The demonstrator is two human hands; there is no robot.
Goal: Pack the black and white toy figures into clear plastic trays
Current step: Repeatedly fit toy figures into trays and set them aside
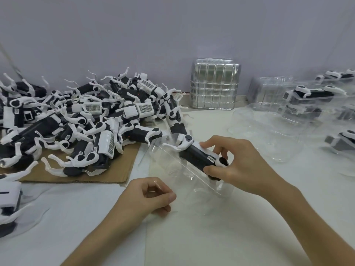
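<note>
Head view, right hand [236, 164]: fingers curled round the dark body of the toy figure [196, 154].
Left hand [148, 198]: pinches the near edge of the clear tray [169, 162].
Toy: under the right fingers, tilted over the tray; not seated, I judge.
Risk: thin white legs could snag the rim and bend — or the light tray skids.

Surface: white table [230, 237] | Left: brown cardboard sheet [123, 169] lying flat, bearing a heap of black and white toy figures [86, 116] | Rear centre: upright block of what appear to be nested clear trays [214, 87] | Right: empty clear trays [269, 135] beside filled trays [311, 96]
</note>
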